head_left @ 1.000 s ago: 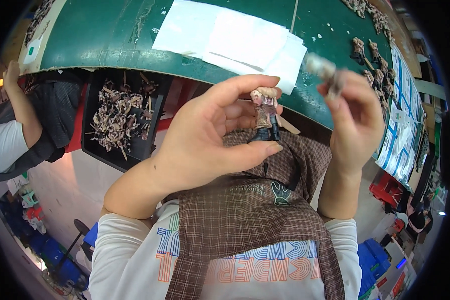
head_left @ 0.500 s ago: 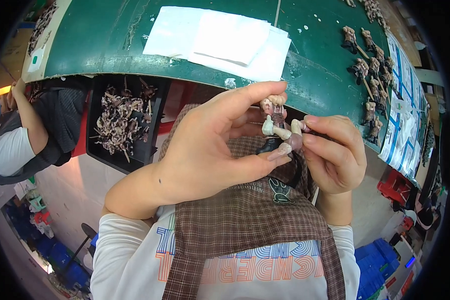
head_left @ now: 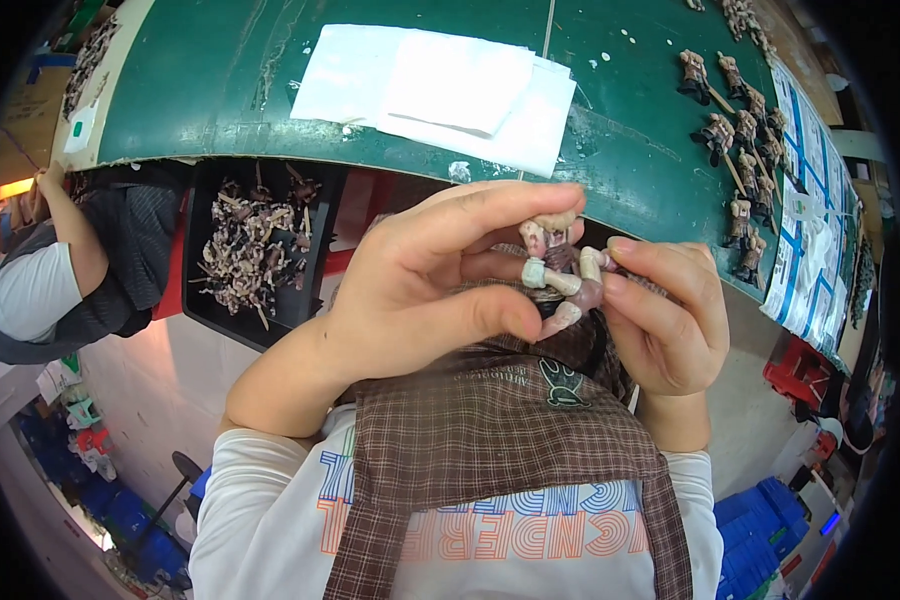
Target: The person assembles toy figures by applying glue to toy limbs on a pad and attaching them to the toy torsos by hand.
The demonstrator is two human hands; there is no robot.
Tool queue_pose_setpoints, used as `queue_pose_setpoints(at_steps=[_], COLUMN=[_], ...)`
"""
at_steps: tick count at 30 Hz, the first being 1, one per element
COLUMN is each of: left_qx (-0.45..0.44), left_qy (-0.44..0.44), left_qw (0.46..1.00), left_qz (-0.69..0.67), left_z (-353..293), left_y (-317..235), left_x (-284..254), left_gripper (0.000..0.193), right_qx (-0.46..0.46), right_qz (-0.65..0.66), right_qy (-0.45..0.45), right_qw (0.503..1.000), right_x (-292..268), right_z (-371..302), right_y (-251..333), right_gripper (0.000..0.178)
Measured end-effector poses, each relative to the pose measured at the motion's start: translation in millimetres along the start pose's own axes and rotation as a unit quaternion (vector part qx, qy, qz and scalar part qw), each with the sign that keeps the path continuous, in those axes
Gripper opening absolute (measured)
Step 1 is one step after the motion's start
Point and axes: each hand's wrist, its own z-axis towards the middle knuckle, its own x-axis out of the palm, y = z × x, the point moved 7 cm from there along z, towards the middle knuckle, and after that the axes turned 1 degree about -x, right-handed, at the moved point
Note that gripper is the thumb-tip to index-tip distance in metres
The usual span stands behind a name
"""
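Observation:
In front of my apron, my left hand [head_left: 410,285] is curled around a small toy figure [head_left: 558,256] with pale arms and a brown-purple torso. The figure is upright, its back against my left fingers; its lower part is largely hidden. Between thumb and fingertips, my right hand [head_left: 675,320] pinches the end of a pale and purplish jointed piece [head_left: 590,292], close against the figure's front. The piece touches the figure's forearm, but I cannot tell whether they are joined. My left thumb lies beside the piece's lower pale end.
White sheets [head_left: 460,85] lie on the green table [head_left: 210,90] ahead. Several similar figures [head_left: 740,180] stand or lie at the right. Below the table edge at left, a black bin [head_left: 255,250] holds many small parts. A co-worker's arm [head_left: 60,240] is at far left.
My left thumb has drawn back to the left, uncovering more of the jointed piece's lower end. Both hands and the figure have dipped slightly.

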Motion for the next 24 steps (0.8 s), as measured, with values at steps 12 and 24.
queue_pose_setpoints(at_steps=[12,24], left_qx=[0.007,-0.011], left_qy=[-0.12,-0.181], left_qw=[0.992,0.964], left_qz=[0.027,-0.194], left_z=[0,-12], left_y=[14,31], left_x=[-27,-24], left_gripper=[0.053,0.038], right_qx=[0.019,0.041], right_qz=[0.048,0.074], right_qy=[-0.004,0.02], right_qw=[0.999,0.996], right_x=[18,43], right_z=[32,17], right_y=[-11,-12], right_gripper=[0.024,0.053])
